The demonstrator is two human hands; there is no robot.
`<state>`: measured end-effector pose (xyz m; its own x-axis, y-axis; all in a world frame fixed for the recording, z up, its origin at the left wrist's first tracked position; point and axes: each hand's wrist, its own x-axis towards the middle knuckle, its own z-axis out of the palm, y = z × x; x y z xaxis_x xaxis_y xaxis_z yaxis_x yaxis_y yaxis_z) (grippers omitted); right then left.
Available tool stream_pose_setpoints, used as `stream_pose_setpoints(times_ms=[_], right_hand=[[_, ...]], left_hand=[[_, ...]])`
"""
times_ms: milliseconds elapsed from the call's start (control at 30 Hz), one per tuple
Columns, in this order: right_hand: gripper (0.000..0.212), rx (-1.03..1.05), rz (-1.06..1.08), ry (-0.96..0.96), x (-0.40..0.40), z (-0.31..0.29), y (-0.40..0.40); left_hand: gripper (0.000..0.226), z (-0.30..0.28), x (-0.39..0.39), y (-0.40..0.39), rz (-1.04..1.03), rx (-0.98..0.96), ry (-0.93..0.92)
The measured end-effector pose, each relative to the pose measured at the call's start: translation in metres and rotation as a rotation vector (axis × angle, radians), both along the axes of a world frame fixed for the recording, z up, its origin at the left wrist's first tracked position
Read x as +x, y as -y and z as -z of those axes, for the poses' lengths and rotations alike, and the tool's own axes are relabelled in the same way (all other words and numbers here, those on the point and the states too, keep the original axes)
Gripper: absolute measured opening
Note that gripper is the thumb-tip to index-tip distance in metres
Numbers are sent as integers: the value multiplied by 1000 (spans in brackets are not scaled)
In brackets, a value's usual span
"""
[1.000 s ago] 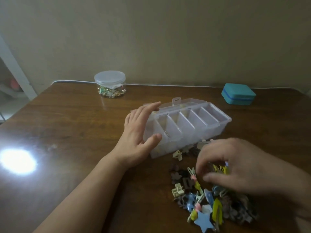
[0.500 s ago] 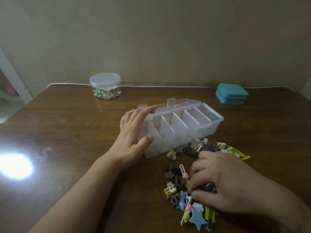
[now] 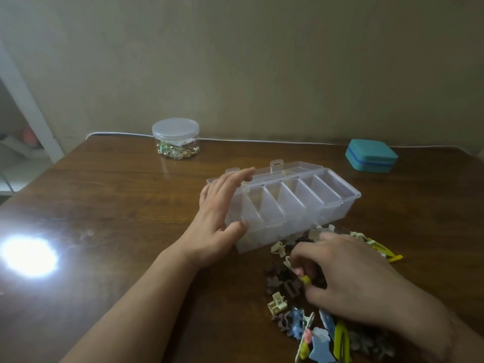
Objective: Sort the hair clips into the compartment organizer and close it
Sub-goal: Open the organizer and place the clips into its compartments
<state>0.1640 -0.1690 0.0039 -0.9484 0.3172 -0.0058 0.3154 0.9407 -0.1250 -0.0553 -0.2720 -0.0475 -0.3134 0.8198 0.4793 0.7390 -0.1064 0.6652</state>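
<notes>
A clear plastic compartment organizer point(image 3: 301, 203) stands open on the brown table, its lid folded back behind it; its several compartments look empty. My left hand point(image 3: 217, 218) rests flat against its left end with fingers straight and the thumb on the front wall. A pile of small hair clips point(image 3: 309, 318) in brown, cream, blue and yellow lies in front of the organizer. My right hand point(image 3: 348, 281) is over that pile, its fingertips pinching a small clip with pink and yellow parts point(image 3: 302, 276).
A lidded clear jar point(image 3: 176, 138) of small trinkets stands at the back left. A teal case point(image 3: 370, 155) lies at the back right. A white cable point(image 3: 262, 140) runs along the wall. Bright glare point(image 3: 27, 256) shows on the table at the left.
My right hand has moved up and left over the pile and now pinches the pink and yellow clip. My left hand has stayed on the organizer's end.
</notes>
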Motion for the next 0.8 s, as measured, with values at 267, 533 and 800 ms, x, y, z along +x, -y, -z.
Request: stream_pose_setpoints(times_ms=[267, 533, 800], right_hand=[[24, -339, 20, -356, -31, -43, -4], [22, -153, -119, -336, -55, -23, -5], [27, -133, -446, 179, -24, -32, 1]], left_hand=[[76, 1, -2, -4, -20, 128, 210], [73, 1, -1, -5, -27, 113, 210], [73, 2, -1, -5, -36, 70, 160]])
